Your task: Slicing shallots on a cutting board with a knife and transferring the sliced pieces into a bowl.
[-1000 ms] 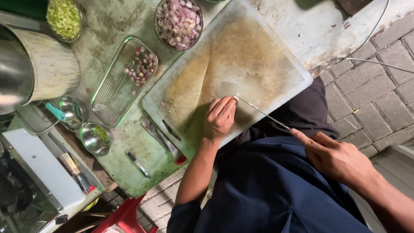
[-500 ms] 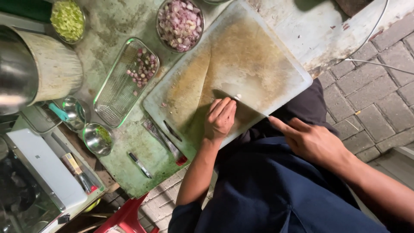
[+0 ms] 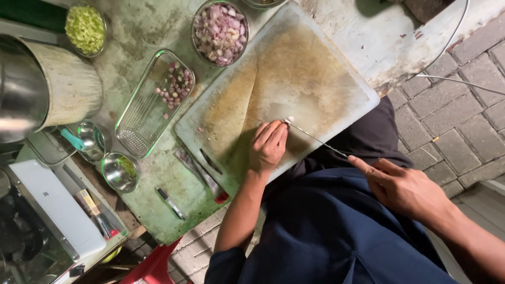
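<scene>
While the left hand (image 3: 268, 147) pins a small pale piece (image 3: 290, 120) to the board (image 3: 294, 79) with curled fingers, the right hand (image 3: 405, 189) is closed on the handle of a thin knife (image 3: 315, 139), forefinger laid along it, the tip meeting the piece near the board's middle.

Work done, as judged from the lie of things: a bowl (image 3: 221, 23) at the far edge of the board is nearly full of chopped shallot; a second bowl (image 3: 85, 27), far left, holds chopped greens. Work left: a mesh tray (image 3: 142, 123) left of the board carries a small heap of whole shallots at its far end only, the rest bare. The board is stained brown, with nothing else on it.

Surface: worn, green-stained, paint flaking at the far right. Also on it: a large steel pot (image 3: 21, 89) at left, two small steel cups (image 3: 120, 172), a pen (image 3: 171, 203), a red-tipped tool (image 3: 208, 181) just beside the board's near edge.

Room: paved brick floor (image 3: 463, 105) at right, a thin white cable across it.
</scene>
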